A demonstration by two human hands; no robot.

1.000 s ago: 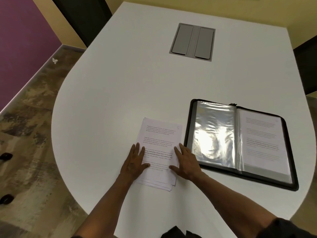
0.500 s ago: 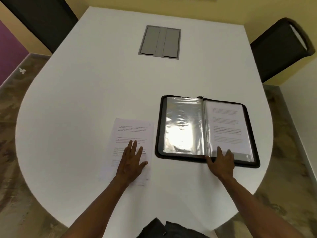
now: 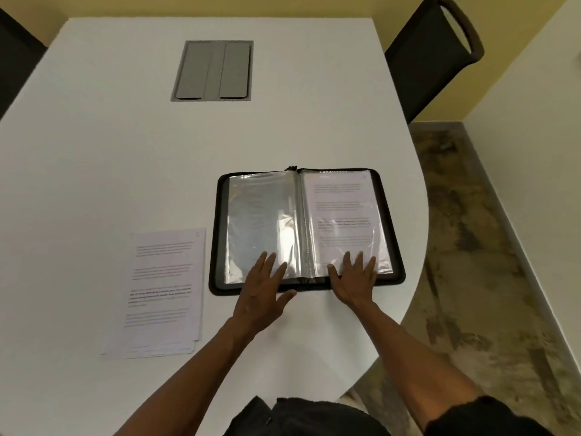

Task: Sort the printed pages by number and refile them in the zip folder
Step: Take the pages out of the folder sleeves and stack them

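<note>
Folder (image 3: 217,234), open near the bench's right edge, pages (image 3: 163,291) stacked beside it: keep your left hand (image 3: 261,294) and right hand (image 3: 353,280) flat, gripping nothing, steadying sleeves before filing.

A white table (image 3: 125,146) with a grey hatch (image 3: 213,70) set in its top carries an open zip folder (image 3: 306,228) and, just left of it, a stack of pages (image 3: 163,291)

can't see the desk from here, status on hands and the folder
Left hand and right hand flat on open zip folder. One page in right sleeve. Loose stack beside it, untouched. Nothing in the way.
</note>
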